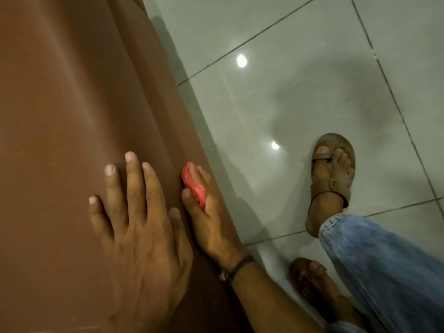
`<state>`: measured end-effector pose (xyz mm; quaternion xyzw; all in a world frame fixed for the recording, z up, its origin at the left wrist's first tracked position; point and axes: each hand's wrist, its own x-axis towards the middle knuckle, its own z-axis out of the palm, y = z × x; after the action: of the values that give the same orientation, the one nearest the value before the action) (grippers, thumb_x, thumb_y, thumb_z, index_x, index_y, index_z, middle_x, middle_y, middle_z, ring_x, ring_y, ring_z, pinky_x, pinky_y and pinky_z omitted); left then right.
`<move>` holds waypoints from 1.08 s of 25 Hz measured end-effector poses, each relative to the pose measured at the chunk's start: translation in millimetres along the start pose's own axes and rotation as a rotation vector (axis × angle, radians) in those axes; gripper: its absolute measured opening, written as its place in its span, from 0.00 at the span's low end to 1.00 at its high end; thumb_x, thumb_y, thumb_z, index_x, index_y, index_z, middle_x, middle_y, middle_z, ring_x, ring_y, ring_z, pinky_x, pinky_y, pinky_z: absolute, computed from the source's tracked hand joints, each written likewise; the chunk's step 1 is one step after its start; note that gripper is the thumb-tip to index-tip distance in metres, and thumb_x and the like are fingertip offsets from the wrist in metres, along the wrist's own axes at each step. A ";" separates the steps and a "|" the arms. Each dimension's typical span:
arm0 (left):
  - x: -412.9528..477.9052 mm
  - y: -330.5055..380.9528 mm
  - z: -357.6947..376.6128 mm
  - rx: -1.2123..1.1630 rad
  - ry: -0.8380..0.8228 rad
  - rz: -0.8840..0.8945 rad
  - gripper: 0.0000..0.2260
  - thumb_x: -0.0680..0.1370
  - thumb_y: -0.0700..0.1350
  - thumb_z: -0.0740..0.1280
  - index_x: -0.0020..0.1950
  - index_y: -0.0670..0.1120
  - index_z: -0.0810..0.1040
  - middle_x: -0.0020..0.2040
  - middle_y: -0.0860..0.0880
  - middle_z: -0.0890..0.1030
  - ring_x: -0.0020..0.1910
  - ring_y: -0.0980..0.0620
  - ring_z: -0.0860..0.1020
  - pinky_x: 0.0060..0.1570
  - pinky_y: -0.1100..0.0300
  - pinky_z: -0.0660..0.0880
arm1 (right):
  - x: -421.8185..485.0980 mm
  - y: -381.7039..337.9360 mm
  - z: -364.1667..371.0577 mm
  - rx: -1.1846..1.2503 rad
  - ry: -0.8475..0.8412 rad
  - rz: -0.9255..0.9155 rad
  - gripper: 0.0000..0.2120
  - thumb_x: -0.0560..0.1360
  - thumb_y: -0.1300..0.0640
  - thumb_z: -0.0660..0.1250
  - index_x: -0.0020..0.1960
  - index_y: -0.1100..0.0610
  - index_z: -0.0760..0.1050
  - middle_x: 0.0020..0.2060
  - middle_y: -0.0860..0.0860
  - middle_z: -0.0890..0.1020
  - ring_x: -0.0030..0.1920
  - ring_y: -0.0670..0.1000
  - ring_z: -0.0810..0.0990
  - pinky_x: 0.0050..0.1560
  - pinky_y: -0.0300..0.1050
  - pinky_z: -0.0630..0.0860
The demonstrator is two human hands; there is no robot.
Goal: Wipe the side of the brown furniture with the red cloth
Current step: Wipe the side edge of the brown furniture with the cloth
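The brown furniture (72, 104) fills the left half of the head view, its smooth top facing me and its side dropping away along a diagonal edge. My left hand (134, 224) lies flat on the top with fingers spread, holding nothing. My right hand (209, 219) reaches down over the edge and presses the bunched red cloth (193, 185) against the furniture's side, thumb and fingers closed around it. A dark cord bracelet circles the right wrist. Most of the cloth is hidden under the fingers.
Glossy grey floor tiles (300, 80) with dark grout lines lie to the right of the furniture. My feet in brown sandals (332, 171) and blue jeans (384, 272) stand on the tiles close to the furniture's base.
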<state>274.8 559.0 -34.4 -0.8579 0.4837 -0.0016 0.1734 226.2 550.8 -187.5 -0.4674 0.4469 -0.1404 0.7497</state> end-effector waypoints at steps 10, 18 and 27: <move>76.6 -21.5 -17.0 -0.047 -0.033 0.043 0.34 0.83 0.48 0.59 0.88 0.39 0.57 0.91 0.42 0.50 0.90 0.40 0.48 0.85 0.33 0.52 | 65.6 -45.3 7.0 0.022 -0.019 -0.061 0.34 0.84 0.29 0.56 0.88 0.37 0.59 0.89 0.36 0.60 0.90 0.41 0.53 0.90 0.47 0.50; 176.2 -44.5 -26.1 -0.099 -0.002 -0.002 0.35 0.83 0.49 0.59 0.89 0.40 0.55 0.91 0.39 0.49 0.90 0.36 0.48 0.83 0.29 0.52 | 122.1 -83.7 16.4 0.120 0.057 -0.010 0.38 0.81 0.26 0.58 0.87 0.40 0.63 0.88 0.40 0.64 0.89 0.43 0.58 0.91 0.51 0.54; 176.3 -28.4 -11.8 -0.038 0.050 -0.104 0.33 0.81 0.48 0.60 0.84 0.34 0.67 0.87 0.35 0.58 0.85 0.33 0.60 0.79 0.26 0.60 | 187.9 -123.1 17.3 0.177 0.033 0.079 0.37 0.81 0.29 0.60 0.87 0.40 0.61 0.88 0.39 0.64 0.88 0.42 0.60 0.91 0.56 0.59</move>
<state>390.1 422.5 -43.9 -0.8847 0.4427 -0.0226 0.1444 371.0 378.3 -184.2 -0.3790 0.4631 -0.1576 0.7855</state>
